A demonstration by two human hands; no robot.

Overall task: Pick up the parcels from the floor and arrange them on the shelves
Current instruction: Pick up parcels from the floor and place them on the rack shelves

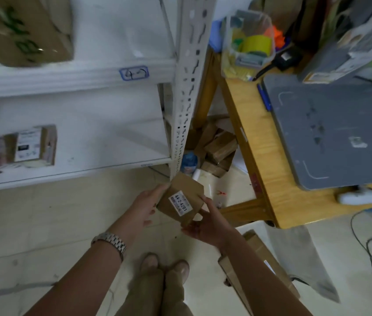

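The small brown parcel (186, 187), white label (180, 202) facing up, is held off the floor between both hands. The left hand (145, 207) grips its side from 9 o'clock, and the right hand (206, 224) cups its lower corner from 4 o'clock with the thumb on the edge. At 10 o'clock stands the white shelf unit (78, 74), with a labelled box (35, 144) on its lower shelf. At 1 o'clock more parcels (220, 148) lie piled under the wooden table (278, 201). A flat carton (260, 254) lies at 5 o'clock.
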